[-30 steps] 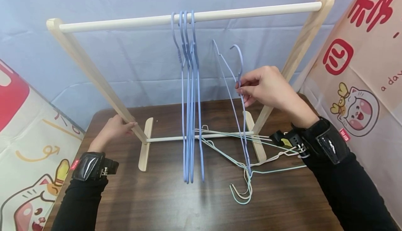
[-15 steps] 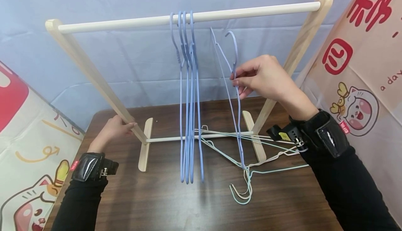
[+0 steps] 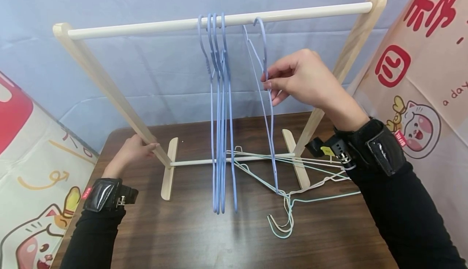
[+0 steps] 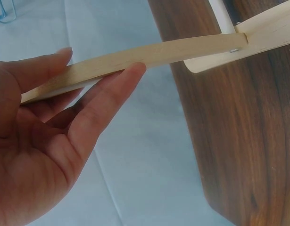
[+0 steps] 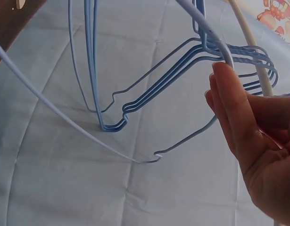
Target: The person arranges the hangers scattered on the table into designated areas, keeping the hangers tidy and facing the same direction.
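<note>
In the head view, my right hand [image 3: 305, 78] pinches a blue wire hanger [image 3: 264, 43] just below its hook. That hook overlaps the white rail [image 3: 314, 14] of a wooden rack; whether it bears on the rail I cannot tell. Several blue hangers [image 3: 230, 110] hang from the rail to the left, bunched near its middle. My left hand [image 3: 129, 153] holds the rack's left post [image 3: 106, 88] low down. The left wrist view has thumb and fingers on either side of the post [image 4: 168, 52]. Part of the held hanger is hidden behind my right fingers.
Light green and cream hangers [image 3: 325, 199] lie heaped on the brown table [image 3: 183, 236], under the rack's right side and partly over its lower bar [image 3: 193, 162]. The rack's feet [image 3: 169, 175] stand on the table. Blue cloth hangs behind; printed cloths hang at both sides.
My right hand has risen and shifted left with the blue hanger, bringing its hook from well below the rail up to it. The left hand has stayed on the post.
</note>
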### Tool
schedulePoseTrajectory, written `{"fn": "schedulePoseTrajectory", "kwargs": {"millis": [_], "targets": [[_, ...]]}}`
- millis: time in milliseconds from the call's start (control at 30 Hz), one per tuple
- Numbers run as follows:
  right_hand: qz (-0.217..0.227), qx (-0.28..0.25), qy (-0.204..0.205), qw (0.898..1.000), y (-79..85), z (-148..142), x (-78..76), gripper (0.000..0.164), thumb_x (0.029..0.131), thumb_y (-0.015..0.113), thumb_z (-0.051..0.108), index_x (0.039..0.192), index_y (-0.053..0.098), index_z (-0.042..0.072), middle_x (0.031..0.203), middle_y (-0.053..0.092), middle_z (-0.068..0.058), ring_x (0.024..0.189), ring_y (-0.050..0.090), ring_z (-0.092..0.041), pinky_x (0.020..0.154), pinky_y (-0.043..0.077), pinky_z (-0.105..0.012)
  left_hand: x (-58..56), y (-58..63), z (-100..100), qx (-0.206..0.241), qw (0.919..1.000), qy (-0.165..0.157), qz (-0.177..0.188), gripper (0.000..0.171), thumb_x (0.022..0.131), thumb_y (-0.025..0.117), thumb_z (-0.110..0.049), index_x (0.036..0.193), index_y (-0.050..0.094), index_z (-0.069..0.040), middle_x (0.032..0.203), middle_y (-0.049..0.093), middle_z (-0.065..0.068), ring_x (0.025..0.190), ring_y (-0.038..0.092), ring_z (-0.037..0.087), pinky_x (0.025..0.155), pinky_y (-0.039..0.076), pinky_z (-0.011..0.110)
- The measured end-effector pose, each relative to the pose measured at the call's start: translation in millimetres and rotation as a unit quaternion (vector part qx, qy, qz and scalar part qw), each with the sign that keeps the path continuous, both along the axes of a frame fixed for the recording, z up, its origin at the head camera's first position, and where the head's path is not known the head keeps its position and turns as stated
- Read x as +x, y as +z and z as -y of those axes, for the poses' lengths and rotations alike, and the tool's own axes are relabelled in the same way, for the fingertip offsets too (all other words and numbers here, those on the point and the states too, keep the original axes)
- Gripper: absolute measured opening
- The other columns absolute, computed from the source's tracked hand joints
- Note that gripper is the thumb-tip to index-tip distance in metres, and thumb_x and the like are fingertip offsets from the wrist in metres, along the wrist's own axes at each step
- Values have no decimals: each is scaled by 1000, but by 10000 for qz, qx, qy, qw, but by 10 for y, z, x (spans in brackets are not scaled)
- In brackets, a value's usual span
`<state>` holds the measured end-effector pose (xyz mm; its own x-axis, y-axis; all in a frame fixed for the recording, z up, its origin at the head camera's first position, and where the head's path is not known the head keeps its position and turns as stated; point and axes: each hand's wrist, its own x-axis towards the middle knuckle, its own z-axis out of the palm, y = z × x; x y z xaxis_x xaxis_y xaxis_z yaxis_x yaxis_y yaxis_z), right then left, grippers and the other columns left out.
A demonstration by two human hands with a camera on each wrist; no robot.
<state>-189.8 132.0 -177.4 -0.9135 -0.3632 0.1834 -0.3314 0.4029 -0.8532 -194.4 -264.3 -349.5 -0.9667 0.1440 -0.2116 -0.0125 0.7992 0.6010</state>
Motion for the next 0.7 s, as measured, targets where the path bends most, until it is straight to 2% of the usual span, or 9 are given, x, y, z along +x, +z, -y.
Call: {"fn": "schedulePoseTrajectory", "kwargs": {"millis": [500,700], "targets": [[-148,131,13,9998,64,78,-9,9,84,59,-5,87,66,-11,68,65,-16,53,64,-21,56,53,-30,9,-10,1,4,10000,20,1,36,94,51,-18,113,54,12,94,65,25,75,66,22,70,52,36],[-71,149,-75,9998,101,107,-17,9,84,60,-4,87,66,-9,69,65,-14,53,64,-20,55,53,-29,18,-4,-15,28,10000,17,-8,36,94,51,-18,113,54,12,95,64,26,75,67,23,71,52,37]]}}
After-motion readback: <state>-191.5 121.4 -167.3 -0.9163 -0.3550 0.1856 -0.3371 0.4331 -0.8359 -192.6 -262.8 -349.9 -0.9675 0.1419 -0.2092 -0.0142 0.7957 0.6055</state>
